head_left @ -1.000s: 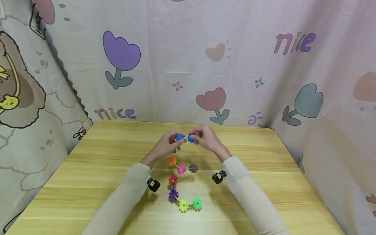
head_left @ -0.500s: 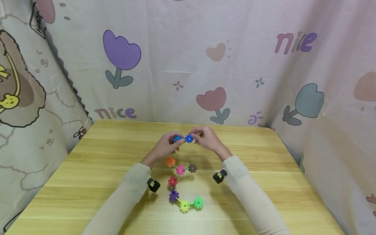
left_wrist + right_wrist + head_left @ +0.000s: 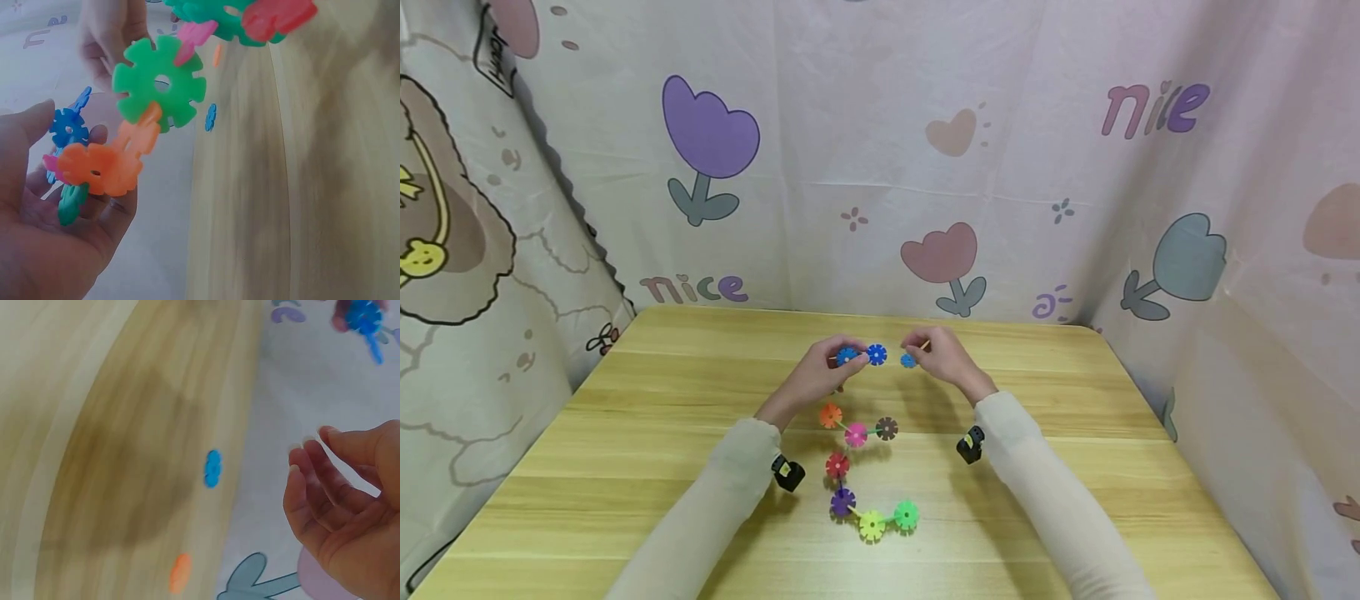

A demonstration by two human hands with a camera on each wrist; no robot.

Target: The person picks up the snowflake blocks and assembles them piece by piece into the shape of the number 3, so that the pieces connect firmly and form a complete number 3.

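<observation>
In the head view my left hand (image 3: 820, 367) pinches a chain of interlocking snowflake discs at its far end, by a blue disc (image 3: 847, 356). A darker blue disc (image 3: 877, 354) joins on and sticks out past the fingertips. The left wrist view has an orange disc (image 3: 94, 165) and a green disc (image 3: 161, 83) of the chain close up. My right hand (image 3: 350, 500) is off the chain, fingers loosely bent with nothing between them. Beneath it on the table lie a loose blue disc (image 3: 212, 469) and a loose orange disc (image 3: 180, 573).
The chain runs toward me over the wooden table (image 3: 1075, 467), through a pink disc (image 3: 856, 435) with a brown disc (image 3: 887, 428) branching right, to a bright green disc (image 3: 906, 515). A printed curtain (image 3: 835, 167) hangs beyond the table's far edge.
My right hand has let go of the darker blue disc and moved right, uncovering the loose blue disc. My left hand has shifted slightly left with the chain.
</observation>
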